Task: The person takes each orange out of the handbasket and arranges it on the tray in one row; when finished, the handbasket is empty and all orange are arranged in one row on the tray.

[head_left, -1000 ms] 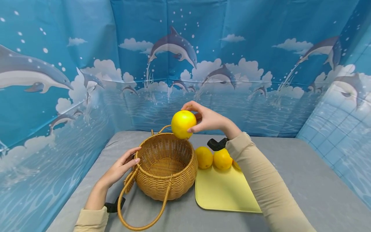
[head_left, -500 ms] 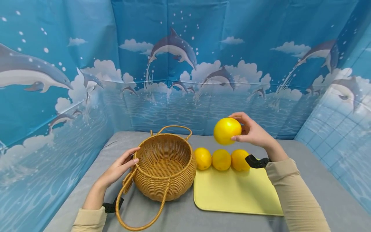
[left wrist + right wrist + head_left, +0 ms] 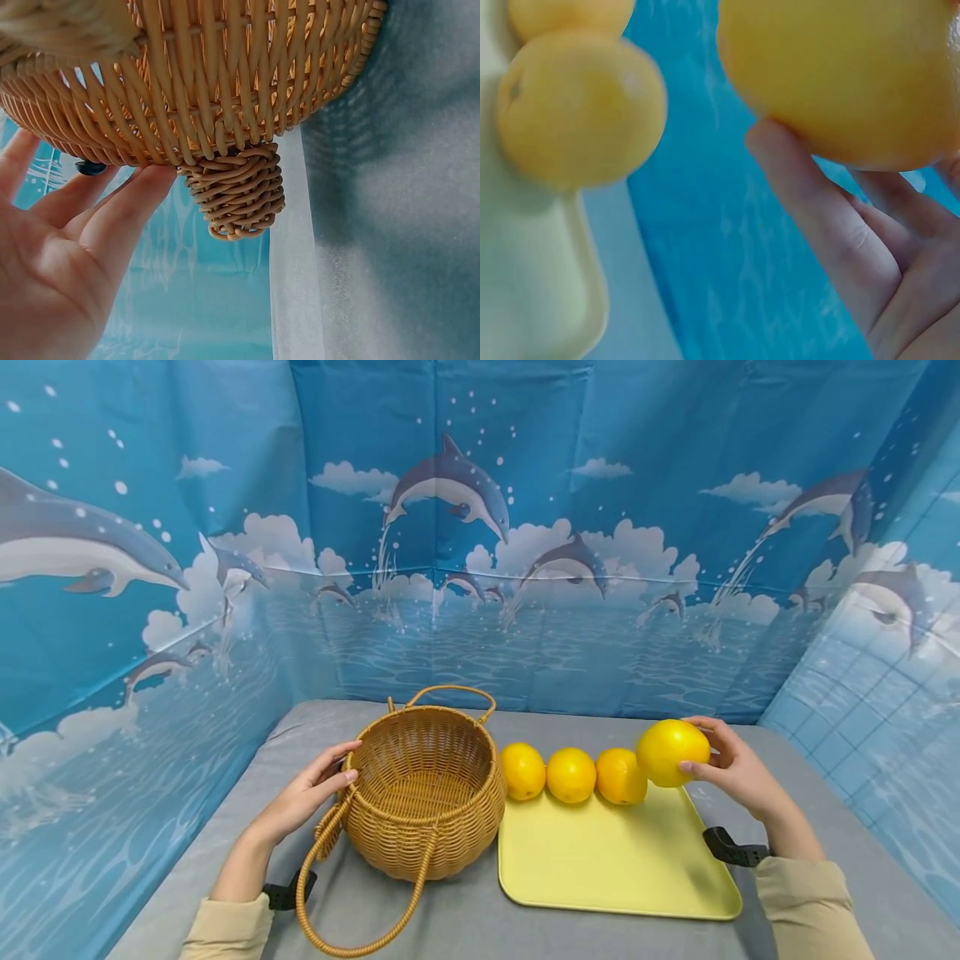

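My right hand holds a large yellow-orange orange, thumb on its near side and fingers behind. The fruit is at the right end of a row of oranges, over the far right part of the yellow tray. In the right wrist view, the held orange is separate from the nearest orange on the tray. My left hand rests against the left rim of the wicker basket, fingers fairly straight. The left wrist view shows its fingertips touching the woven side.
Three oranges stand in a row along the tray's far edge, the leftmost close beside the basket. One basket handle hangs toward the front, the other stands at the back. A dolphin-print curtain encloses the grey-covered table.
My right hand has carried the orange from above the basket's right rim rightward and down to the row's right end. My left hand has stayed at the basket rim.
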The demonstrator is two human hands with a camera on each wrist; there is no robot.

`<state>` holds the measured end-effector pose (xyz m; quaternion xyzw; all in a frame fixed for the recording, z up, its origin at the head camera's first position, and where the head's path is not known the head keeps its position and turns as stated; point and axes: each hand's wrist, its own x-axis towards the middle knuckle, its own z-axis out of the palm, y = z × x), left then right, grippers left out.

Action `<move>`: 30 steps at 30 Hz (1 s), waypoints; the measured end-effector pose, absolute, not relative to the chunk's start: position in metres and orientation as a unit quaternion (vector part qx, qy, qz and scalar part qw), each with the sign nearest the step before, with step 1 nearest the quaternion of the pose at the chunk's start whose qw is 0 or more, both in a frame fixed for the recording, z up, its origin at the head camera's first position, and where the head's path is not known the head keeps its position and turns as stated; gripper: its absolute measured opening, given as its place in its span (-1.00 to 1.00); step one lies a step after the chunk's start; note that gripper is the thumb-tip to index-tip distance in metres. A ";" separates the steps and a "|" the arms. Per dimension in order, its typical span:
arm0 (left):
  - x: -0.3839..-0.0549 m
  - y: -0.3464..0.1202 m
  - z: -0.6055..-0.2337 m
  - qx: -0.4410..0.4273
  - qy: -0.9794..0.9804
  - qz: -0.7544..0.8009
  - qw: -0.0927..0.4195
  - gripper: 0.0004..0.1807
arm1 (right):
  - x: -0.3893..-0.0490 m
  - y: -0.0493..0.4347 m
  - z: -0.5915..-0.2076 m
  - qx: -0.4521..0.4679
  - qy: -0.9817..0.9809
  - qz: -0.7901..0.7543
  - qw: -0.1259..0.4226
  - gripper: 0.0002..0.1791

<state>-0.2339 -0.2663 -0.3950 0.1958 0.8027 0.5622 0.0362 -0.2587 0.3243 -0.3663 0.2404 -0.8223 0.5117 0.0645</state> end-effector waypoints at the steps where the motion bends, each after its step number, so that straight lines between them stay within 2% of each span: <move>1: -0.234 -0.266 -0.395 0.196 0.802 0.563 0.036 -0.43 | -0.257 0.328 -0.371 0.233 -0.826 0.508 0.068 -0.40; 7: -0.235 -0.265 -0.393 0.193 0.802 0.564 0.039 -0.42 | -0.253 0.344 -0.390 0.175 -0.851 0.489 0.074 -0.39; 12: -0.233 -0.267 -0.394 0.186 0.806 0.560 0.037 -0.41 | -0.258 0.348 -0.395 0.137 -0.869 0.472 0.053 -0.33; 30: -0.233 -0.265 -0.394 0.186 0.810 0.555 0.043 -0.43 | -0.263 0.363 -0.422 0.091 -0.891 0.445 -0.012 -0.24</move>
